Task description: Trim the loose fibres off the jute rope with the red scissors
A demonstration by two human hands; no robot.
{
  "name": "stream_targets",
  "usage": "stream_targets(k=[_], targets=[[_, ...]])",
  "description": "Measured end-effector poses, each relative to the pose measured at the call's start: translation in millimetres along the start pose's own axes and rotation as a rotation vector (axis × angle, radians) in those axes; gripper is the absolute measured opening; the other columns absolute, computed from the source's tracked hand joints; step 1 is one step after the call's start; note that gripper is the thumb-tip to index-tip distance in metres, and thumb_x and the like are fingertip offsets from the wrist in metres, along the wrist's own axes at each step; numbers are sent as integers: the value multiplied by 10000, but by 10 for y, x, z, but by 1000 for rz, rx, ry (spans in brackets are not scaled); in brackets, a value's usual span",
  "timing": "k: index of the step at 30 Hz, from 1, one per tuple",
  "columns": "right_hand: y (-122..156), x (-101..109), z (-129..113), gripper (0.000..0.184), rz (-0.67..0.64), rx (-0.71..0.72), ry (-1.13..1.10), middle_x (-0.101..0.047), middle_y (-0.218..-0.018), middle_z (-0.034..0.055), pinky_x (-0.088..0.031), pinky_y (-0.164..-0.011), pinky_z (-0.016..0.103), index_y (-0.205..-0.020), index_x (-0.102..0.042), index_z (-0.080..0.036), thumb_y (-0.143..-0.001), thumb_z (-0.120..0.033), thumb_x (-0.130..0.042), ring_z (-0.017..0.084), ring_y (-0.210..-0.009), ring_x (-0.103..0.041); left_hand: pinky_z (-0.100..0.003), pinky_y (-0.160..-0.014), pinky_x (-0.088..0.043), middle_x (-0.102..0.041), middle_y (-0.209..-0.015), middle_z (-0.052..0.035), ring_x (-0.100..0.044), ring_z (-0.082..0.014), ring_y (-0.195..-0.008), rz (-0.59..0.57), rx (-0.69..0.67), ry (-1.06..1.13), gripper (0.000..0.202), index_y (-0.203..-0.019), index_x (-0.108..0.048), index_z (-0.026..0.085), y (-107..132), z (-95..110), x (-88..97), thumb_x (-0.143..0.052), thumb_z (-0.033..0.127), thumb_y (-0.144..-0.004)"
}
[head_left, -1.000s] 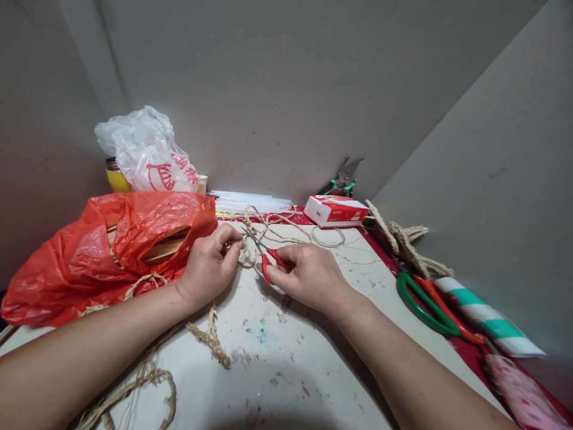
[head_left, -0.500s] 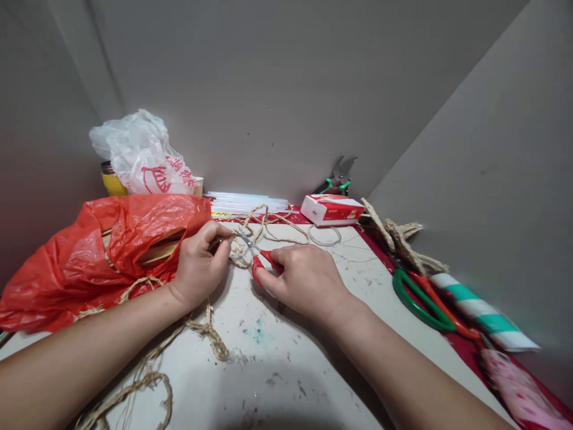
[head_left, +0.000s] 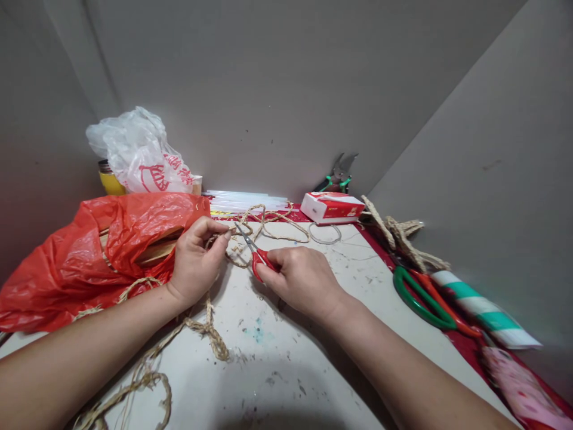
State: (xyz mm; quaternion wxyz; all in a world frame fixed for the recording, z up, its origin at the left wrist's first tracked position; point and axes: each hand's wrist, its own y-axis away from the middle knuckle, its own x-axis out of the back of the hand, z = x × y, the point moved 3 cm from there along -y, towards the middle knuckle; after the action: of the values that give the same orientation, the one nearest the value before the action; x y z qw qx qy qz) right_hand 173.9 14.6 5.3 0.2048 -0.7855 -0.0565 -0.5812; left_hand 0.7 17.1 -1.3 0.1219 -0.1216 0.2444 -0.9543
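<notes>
My left hand (head_left: 199, 251) is closed, with thumb and forefinger pinching a thin braided straw cord (head_left: 283, 237). The cord loops over the white tabletop beyond my hands. My right hand (head_left: 302, 278) grips small scissors (head_left: 248, 242) by their red handles. Their narrow blades point up and left, the tips close to the pinched cord at my left fingertips. Whether the blades touch the cord I cannot tell. Below my left wrist lies more braided cord (head_left: 208, 331), partly hidden by my forearm.
At left sits a red plastic bag (head_left: 134, 218) holding flat wooden pieces, with a white bag (head_left: 143, 149) behind. Clear sticks (head_left: 246, 202), a red-and-white box (head_left: 332, 208) and pruning shears (head_left: 341, 173) line the back. Large green-and-orange-handled scissors (head_left: 421, 301) and a striped roll (head_left: 486, 310) lie right.
The scissors' handles have come closer together, and the blades have shifted slightly up and left. My left thumb and forefinger are a little straighter.
</notes>
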Motion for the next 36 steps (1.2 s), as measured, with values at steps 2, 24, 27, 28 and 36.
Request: stream_targets(k=[2,24,27,28,36], targets=[[-2,-3,6,349,5,2,-8,-455,-442,-30,-142,-501,284,-513,-575,-206,-815,-358,-493,92,-441,-255,-206,-550,-382,-590,-680,4,-504,-109,-599,-5,20,14,37,-777,-612,180,-6,-14,-6,-637,207,-775],[25,57,-21,369,101,-46,19,-428,-430,-26,-148,-525,281,-470,-485,-196,-733,-453,-510,96,-457,-267,-190,-523,-398,-619,-729,-3,-559,-107,-648,-30,-42,-5,28,-808,-606,175,31,-20,-34,-611,196,-790],[21,45,-21,374,101,-33,-26,-380,-413,-38,-143,-519,281,-454,-464,-190,-738,-429,-514,89,-450,-243,-192,-523,-395,-622,-741,-4,-557,-106,-650,-24,-42,-8,26,-807,-605,174,31,-13,-29,-610,193,-790],[19,39,-18,373,99,-29,-50,-368,-411,-42,-143,-517,280,-452,-459,-189,-742,-418,-513,87,-449,-238,-193,-526,-396,-624,-745,-5,-558,-105,-650,-21,-43,-9,25,-805,-604,173,30,-13,-28,-610,192,-790],[24,9,19,379,95,-30,-219,-319,-409,-60,-169,-492,262,-449,-432,-181,-772,-365,-507,74,-445,-245,-200,-572,-424,-629,-749,1,-556,-93,-638,5,-95,-25,28,-807,-614,160,3,-24,-22,-626,174,-785]])
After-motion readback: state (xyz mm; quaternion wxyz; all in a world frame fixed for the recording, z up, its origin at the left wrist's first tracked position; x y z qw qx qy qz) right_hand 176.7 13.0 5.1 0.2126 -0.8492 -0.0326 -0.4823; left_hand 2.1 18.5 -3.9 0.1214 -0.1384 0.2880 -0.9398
